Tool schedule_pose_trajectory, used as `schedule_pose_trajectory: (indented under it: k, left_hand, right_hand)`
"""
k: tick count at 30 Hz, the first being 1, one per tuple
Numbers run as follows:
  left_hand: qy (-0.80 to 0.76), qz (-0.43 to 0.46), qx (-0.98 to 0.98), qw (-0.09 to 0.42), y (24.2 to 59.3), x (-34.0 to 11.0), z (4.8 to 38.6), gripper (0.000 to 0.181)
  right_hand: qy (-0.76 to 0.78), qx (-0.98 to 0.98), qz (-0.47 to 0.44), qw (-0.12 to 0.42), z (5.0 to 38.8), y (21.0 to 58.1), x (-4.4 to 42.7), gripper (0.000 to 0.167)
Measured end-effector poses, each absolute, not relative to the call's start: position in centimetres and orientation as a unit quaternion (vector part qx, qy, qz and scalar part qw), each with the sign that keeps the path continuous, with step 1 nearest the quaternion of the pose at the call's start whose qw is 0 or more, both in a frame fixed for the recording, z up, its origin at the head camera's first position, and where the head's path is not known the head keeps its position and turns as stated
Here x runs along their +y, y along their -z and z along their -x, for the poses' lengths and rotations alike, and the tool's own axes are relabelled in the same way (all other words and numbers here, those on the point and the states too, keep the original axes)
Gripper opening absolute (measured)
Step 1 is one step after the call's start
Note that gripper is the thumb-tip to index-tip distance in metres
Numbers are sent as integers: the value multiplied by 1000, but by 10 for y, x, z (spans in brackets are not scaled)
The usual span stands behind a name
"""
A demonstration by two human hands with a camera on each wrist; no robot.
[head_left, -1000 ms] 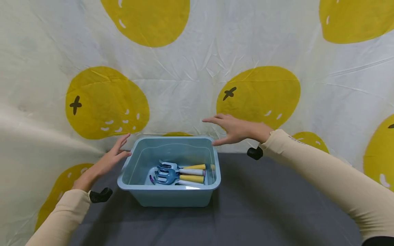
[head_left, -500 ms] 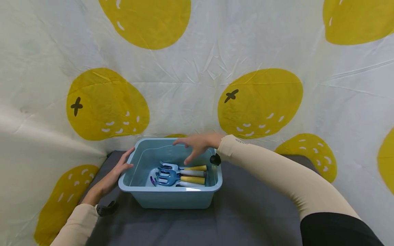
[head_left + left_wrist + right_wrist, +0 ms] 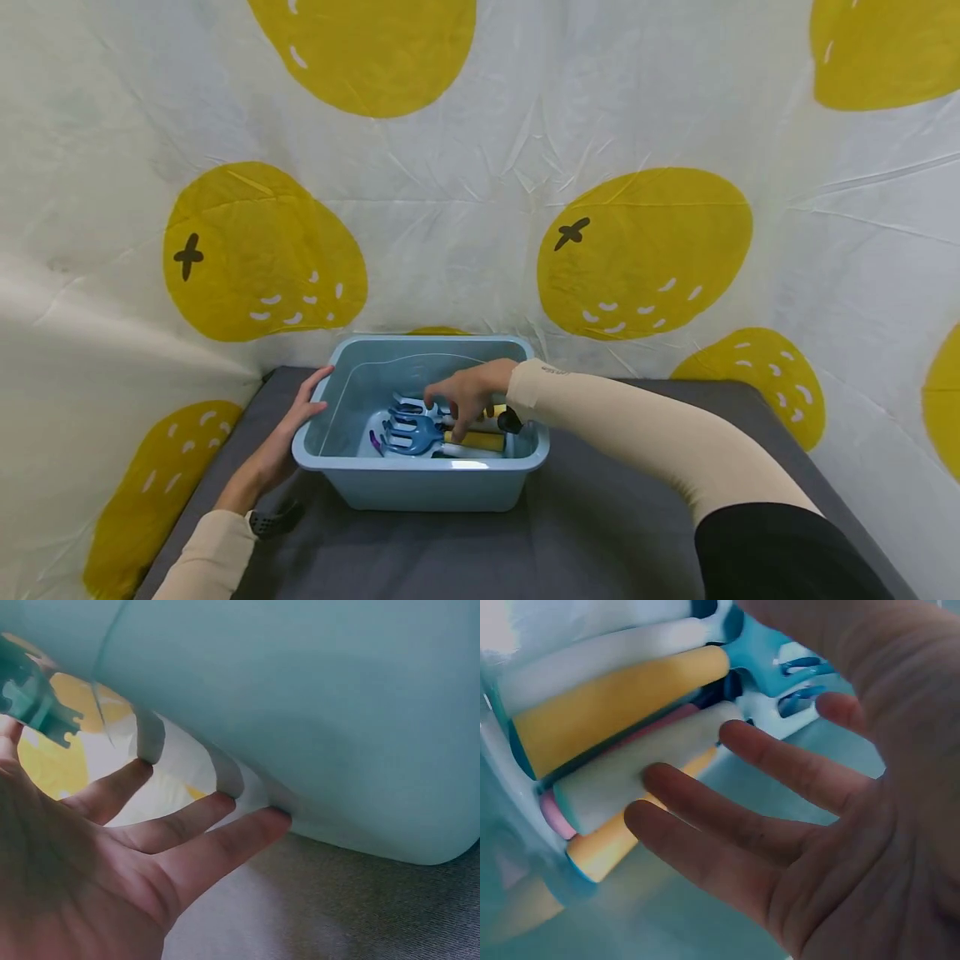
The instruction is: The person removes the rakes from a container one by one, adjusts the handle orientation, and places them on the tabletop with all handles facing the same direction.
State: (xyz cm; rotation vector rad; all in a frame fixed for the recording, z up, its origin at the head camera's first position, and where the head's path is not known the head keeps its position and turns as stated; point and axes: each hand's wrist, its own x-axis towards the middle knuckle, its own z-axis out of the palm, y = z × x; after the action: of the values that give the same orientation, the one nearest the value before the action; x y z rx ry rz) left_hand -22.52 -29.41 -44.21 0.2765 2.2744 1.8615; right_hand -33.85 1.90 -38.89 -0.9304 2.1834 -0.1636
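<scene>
A pale blue tub (image 3: 427,487) stands near the far edge of the grey surface (image 3: 600,521), closer to its far left corner. The left hand (image 3: 288,425) sets straight, spread fingertips against the tub's left outer wall. Inside, blue forks (image 3: 425,433) lie with prongs toward the surface's left edge. Over their handles (image 3: 604,791), the right hand (image 3: 472,392) holds its fingers loosely extended; whether they touch, I cannot tell.

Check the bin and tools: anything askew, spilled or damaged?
Nothing stands out. The bin sits upright on the dark cloth, and the tools lie close together inside, visible handles all pointing one way. I see no spill or damage, though some tools are partly hidden.
</scene>
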Motion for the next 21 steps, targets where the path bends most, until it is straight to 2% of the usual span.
schedule_pose_trajectory:
  k: [5, 9, 21]
  left_hand:
    - [-633, -100, 763, 79, 446, -294, 223, 64]
    - [-635, -107, 761, 78, 451, -295, 225, 64]
    - [-635, -119, 759, 73, 456, -306, 226, 62]
  right_hand:
    - [69, 852, 314, 413, 341, 405, 14, 58]
    - [55, 854, 293, 427, 339, 418, 9, 54]
    - [26, 864, 300, 404, 330, 433, -3, 51]
